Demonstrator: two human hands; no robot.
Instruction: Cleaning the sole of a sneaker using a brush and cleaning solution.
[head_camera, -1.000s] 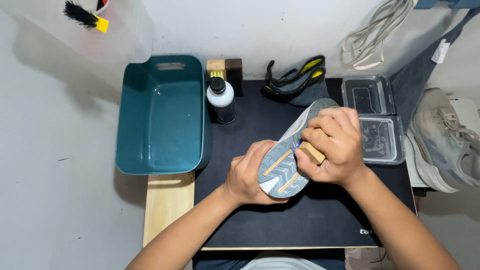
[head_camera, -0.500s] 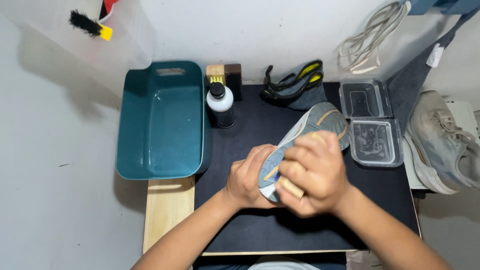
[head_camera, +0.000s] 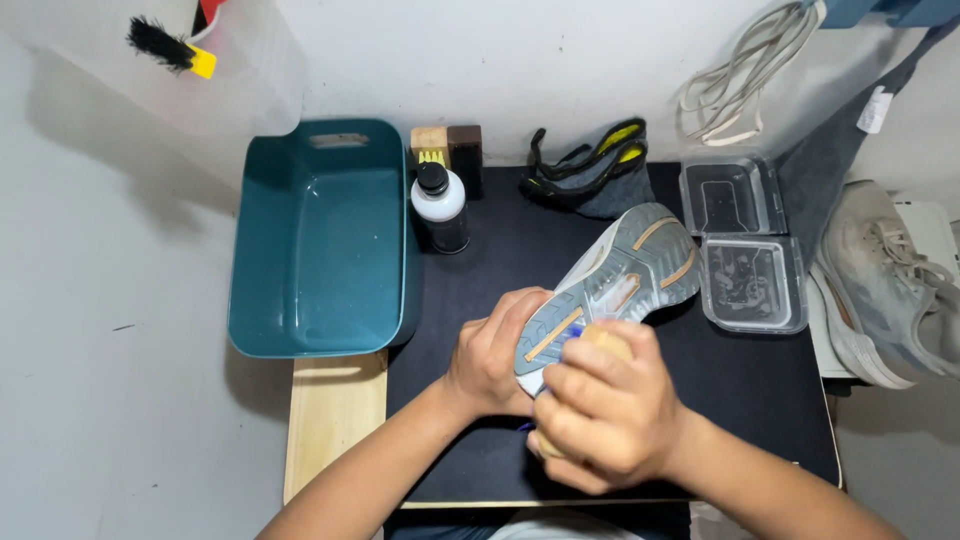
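Left hand (head_camera: 490, 365) is gripping the grey shoe (head_camera: 610, 285) sole-up just right of the teal basin (head_camera: 320, 240), while right hand (head_camera: 605, 415) is clutching a wooden brush (head_camera: 600, 338); hard strokes could be twisting the shoe loose.

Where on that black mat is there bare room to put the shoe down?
The black mat lies bare at its right front, below the clear containers, and in a patch between the bottle and the left hand. The back edge is crowded with bottle, brush blocks and grey pouch. The teal basin borders the left.
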